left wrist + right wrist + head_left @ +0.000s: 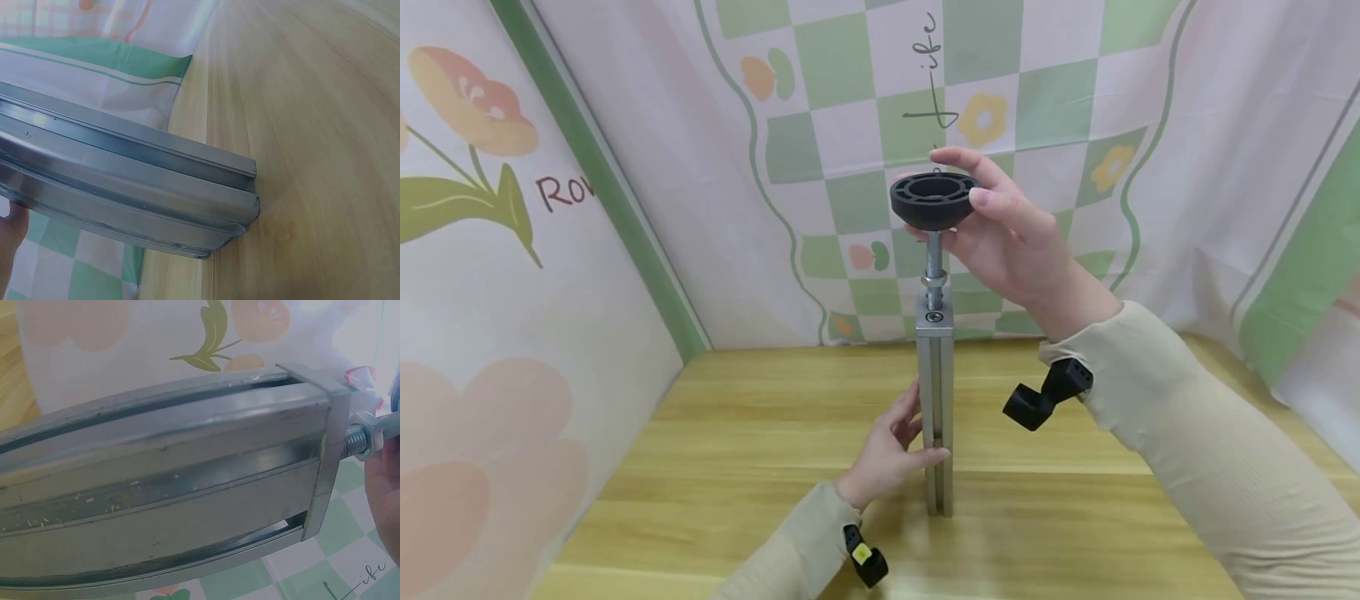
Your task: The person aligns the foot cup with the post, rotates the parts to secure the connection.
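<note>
A silver slotted aluminium profile (937, 392) stands upright on the wooden table. Low on it, my left hand (880, 462) grips the sides, thumb across the front and fingers behind. A metal end plate (925, 327) with a screw caps the top. From it rises a threaded rod (933, 250) carrying a hex nut (933, 281). On the rod sits a black round levelling foot (928, 215), flat ribbed face upward. My right hand (1011, 242) holds that foot by its right rim, between thumb and fingers. In the left wrist view the profile's lower end (231, 206) meets the tabletop.
The wood-grain table (760, 417) reaches back to a printed fabric curtain (842, 158) with green checks and flowers. Another curtain (497, 317) hangs along the left side. Black camera mounts (1048, 396) are strapped at both sleeve cuffs.
</note>
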Demonstrator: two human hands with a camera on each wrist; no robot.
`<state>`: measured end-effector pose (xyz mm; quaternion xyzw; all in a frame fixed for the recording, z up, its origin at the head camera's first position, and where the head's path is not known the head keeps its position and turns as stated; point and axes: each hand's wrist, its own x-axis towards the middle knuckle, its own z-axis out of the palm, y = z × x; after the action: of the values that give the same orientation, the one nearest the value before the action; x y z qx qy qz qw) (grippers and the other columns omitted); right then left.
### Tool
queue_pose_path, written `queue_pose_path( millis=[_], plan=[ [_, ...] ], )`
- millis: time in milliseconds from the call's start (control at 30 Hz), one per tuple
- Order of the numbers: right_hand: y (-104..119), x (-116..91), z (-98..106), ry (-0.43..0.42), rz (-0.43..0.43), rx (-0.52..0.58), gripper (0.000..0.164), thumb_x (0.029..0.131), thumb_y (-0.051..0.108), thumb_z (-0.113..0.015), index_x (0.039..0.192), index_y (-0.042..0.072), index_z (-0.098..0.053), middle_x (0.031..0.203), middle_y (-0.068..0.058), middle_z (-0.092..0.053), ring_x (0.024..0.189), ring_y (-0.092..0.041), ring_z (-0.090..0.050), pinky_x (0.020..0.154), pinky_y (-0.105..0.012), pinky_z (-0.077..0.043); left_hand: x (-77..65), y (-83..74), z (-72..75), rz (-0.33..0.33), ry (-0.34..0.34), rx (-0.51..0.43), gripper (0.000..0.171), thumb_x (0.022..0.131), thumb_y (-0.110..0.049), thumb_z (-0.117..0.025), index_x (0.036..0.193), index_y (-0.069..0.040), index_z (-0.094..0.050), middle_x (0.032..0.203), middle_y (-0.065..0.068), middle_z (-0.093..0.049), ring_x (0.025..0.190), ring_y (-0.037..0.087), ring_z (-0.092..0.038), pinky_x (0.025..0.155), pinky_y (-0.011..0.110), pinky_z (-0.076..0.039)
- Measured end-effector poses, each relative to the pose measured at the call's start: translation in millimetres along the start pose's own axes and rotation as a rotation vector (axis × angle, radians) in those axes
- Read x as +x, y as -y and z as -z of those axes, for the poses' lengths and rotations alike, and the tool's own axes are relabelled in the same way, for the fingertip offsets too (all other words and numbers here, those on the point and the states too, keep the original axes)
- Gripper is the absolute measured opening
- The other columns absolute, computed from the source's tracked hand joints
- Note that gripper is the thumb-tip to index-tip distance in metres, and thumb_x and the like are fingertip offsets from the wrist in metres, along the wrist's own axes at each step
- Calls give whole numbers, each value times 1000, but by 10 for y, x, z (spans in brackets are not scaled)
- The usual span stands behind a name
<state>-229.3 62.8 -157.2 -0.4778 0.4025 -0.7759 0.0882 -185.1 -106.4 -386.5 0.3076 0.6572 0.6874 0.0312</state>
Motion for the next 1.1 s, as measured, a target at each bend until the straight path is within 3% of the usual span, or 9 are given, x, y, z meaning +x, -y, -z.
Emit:
queue_pose_path(
  millis=[333, 600, 867, 1100],
  plan=[
    [0, -24, -69, -119, 71, -64, 30, 84, 6, -60, 111, 8, -48, 115, -16, -56, 105, -24, -58, 89, -30, -49, 7, -5, -5, -18, -1, -2, 88, 83, 4, -67, 151, -10, -14, 159, 4, -12, 134, 10, -36, 112, 33, -31],
    [-3, -28, -143, -222, 90, -182, 35, 82, 0, -57, 114, 12, -48, 110, -10, -59, 102, -20, -58, 91, -26, -48, 11, -1, -7, -11, -4, 6, 89, 82, 7, -66, 152, -11, -14, 159, 3, -13, 135, 18, -35, 112, 35, -31],
    [-6, -22, -191, -285, 111, -316, 35, 80, -4, -52, 110, 14, -47, 107, -6, -58, 94, -15, -59, 86, -23, -49, 9, -7, -9, -9, -4, 0, 89, 82, 8, -66, 152, -9, -13, 159, 4, -12, 133, 9, -36, 113, 37, -29],
    [8, -21, -273, -348, 109, -411, 40, 80, -7, -55, 113, 12, -43, 104, -5, -56, 92, -17, -57, 82, -21, -51, 8, -18, -17, -6, -6, 1, 89, 81, 9, -66, 152, -9, -13, 159, 5, -11, 136, 22, -34, 113, 37, -29]
  ],
)
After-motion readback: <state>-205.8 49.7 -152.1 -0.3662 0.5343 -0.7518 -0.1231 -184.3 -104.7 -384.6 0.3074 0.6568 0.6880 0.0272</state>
